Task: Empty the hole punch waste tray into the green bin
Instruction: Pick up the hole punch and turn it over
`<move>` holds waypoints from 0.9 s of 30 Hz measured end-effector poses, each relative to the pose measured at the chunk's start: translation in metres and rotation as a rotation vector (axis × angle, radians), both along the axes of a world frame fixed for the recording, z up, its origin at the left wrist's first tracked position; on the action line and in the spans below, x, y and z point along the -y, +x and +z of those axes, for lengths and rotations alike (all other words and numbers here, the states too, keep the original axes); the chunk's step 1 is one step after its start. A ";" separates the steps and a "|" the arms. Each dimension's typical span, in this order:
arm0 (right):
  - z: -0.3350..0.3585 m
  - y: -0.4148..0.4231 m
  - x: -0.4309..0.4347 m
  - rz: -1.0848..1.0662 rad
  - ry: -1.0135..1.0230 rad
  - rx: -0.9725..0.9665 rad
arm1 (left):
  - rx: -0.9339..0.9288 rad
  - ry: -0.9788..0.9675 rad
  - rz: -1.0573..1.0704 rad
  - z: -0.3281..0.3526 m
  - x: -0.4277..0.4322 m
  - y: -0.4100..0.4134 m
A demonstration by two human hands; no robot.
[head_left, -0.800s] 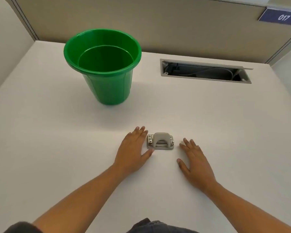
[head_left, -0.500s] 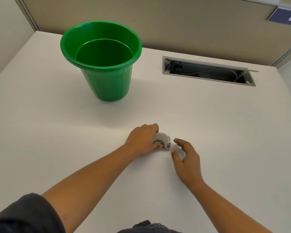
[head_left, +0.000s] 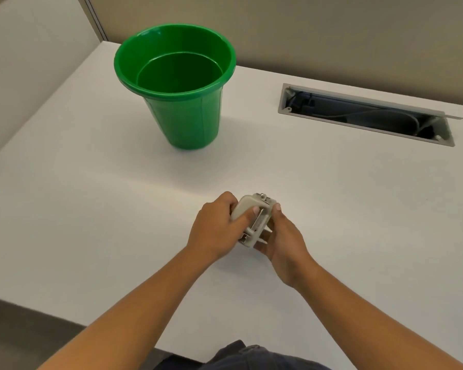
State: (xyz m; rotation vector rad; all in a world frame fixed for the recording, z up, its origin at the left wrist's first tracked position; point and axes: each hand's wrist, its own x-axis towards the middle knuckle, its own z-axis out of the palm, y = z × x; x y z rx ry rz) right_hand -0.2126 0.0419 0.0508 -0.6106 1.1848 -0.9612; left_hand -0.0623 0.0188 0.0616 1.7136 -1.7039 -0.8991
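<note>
Your left hand [head_left: 215, 231] is now wrapped around the rounded lever side of the small grey metal-and-plastic hole punch [head_left: 254, 221], thumb pressed across its top, where a moment ago it only lay flat on the white desk [head_left: 91, 209] beside it. The punch has come up off the desk and is tipped on edge between your palms, near you and well apart from the green plastic bin [head_left: 182, 97], which stands upright and open at the far left. Your right hand [head_left: 281, 243] has closed in from the side, fingers curled against the base. I judge this puts you at the tray itself, ready to pull it free; whether it has loosened I cannot tell. At the far right the open grey cable slot [head_left: 364, 114] plays no part.
</note>
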 end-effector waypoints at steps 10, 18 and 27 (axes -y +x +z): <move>0.036 0.057 0.003 -0.033 0.111 0.352 | -0.026 -0.072 0.011 0.038 -0.006 0.032; 0.051 0.100 0.008 -0.137 0.086 0.469 | -0.377 -0.035 0.022 0.052 0.001 0.063; 0.062 0.141 0.010 -0.191 0.131 0.627 | -0.535 -0.004 0.031 0.065 0.004 0.097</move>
